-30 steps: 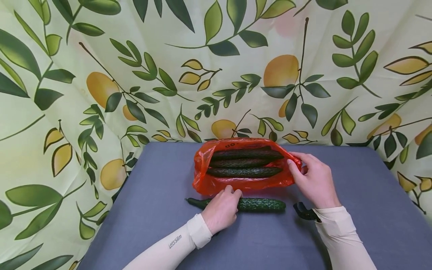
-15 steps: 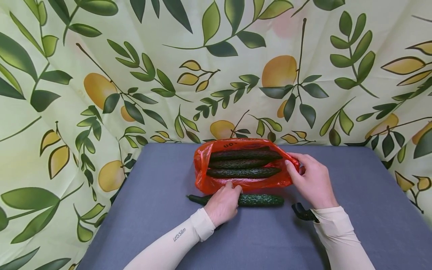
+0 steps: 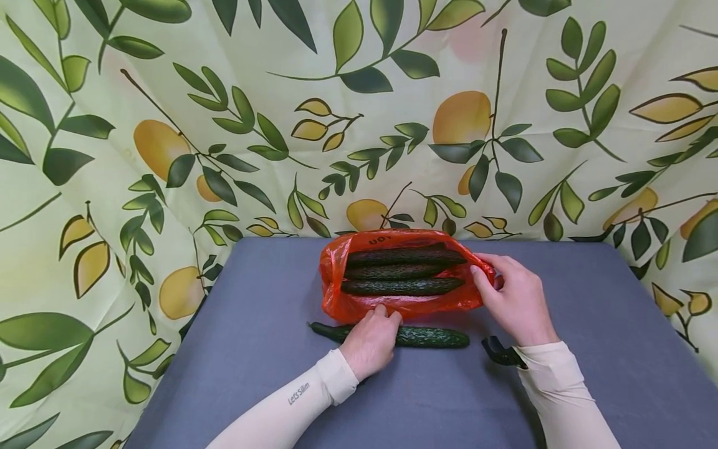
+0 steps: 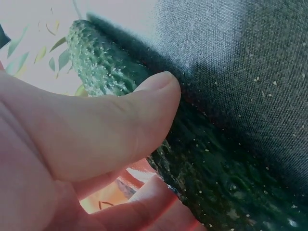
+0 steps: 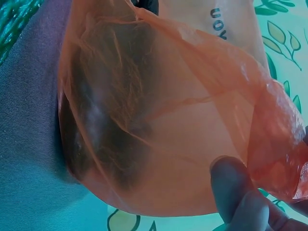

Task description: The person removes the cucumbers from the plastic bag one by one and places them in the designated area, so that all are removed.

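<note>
In the head view, my left hand [image 3: 370, 343] grips a dark green, bumpy cucumber [image 3: 432, 337] lying crosswise on the table in front of the bag. The left wrist view has the thumb across the cucumber [image 4: 211, 163] and the fingers on its opposite side. My right hand [image 3: 516, 299] pinches the right edge of a thin red plastic bag [image 3: 336, 305] between thumb and fingers, so its mouth gapes toward me. Several cucumbers [image 3: 401, 287] lie side by side inside. In the right wrist view, dark shapes show through the bag [image 5: 192, 130].
The grey cloth-covered table [image 3: 269, 293] ends just behind the bag. A hanging cloth [image 3: 392, 125] printed with leaves and fruit closes off the back and sides. A black curved piece [image 3: 501, 354] juts from the right cuff.
The cucumber in my left hand has shifted slightly toward the bag. My right hand keeps its pinch on the bag's edge. The whole head view has drifted a little.
</note>
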Motion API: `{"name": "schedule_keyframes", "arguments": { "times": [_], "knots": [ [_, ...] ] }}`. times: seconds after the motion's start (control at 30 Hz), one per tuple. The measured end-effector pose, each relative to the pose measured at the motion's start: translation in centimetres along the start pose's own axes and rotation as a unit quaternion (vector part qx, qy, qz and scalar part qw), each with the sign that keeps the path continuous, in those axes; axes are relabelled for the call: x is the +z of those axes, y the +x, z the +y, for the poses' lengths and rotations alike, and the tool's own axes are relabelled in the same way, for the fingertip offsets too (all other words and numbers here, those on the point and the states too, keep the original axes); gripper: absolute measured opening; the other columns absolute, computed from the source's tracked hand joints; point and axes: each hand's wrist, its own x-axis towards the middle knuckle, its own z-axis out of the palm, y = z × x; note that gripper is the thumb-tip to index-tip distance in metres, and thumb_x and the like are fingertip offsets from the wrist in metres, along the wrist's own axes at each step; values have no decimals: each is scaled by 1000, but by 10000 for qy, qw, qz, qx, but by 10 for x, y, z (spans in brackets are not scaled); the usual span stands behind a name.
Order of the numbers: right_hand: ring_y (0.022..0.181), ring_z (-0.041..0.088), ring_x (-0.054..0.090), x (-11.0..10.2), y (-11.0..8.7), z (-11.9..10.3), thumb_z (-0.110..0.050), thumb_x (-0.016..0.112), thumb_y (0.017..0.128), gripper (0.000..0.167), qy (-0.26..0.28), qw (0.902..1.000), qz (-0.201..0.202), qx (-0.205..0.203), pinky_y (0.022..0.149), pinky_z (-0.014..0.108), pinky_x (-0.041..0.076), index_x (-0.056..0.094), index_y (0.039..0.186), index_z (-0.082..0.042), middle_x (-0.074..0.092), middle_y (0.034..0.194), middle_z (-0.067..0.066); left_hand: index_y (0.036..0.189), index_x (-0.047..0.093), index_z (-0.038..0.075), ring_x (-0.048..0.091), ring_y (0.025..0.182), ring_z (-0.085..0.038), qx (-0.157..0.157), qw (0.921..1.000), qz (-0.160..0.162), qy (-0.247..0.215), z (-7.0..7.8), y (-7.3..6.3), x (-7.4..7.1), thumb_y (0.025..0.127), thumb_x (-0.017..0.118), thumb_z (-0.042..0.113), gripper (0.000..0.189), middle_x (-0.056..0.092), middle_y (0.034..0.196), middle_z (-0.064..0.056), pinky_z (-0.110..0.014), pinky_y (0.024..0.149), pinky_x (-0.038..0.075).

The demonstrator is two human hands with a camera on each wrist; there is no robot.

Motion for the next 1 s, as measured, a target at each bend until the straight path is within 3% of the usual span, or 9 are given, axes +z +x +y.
{"name": "schedule_keyframes", "arguments": {
  "times": [0.57,0.83,1.0],
  "knots": [
    [80,25,63,-1,0,2,-26,74,100,33,3,10000,-80,31,62,28,51,77,128,-7,75,107,16,111,72,11,66,85,-22,161,9998,-47,141,3,-2,-5,89,85,12,25,68,102,-8,-34,79,62],
    [81,26,63,-3,-1,1,-26,74,101,35,13,9999,-122,66,63,29,52,76,130,-7,75,110,18,119,74,13,69,90,-18,396,9989,-226,-70,14,-2,-21,90,88,19,33,71,108,-5,-30,83,62],
    [79,25,63,-3,0,1,-26,74,101,34,39,10000,-67,17,62,28,52,76,129,-7,75,109,17,119,76,14,71,93,-16,572,9975,-113,-399,16,10,-42,95,81,20,25,72,107,-3,-30,85,61]
  ]
}}
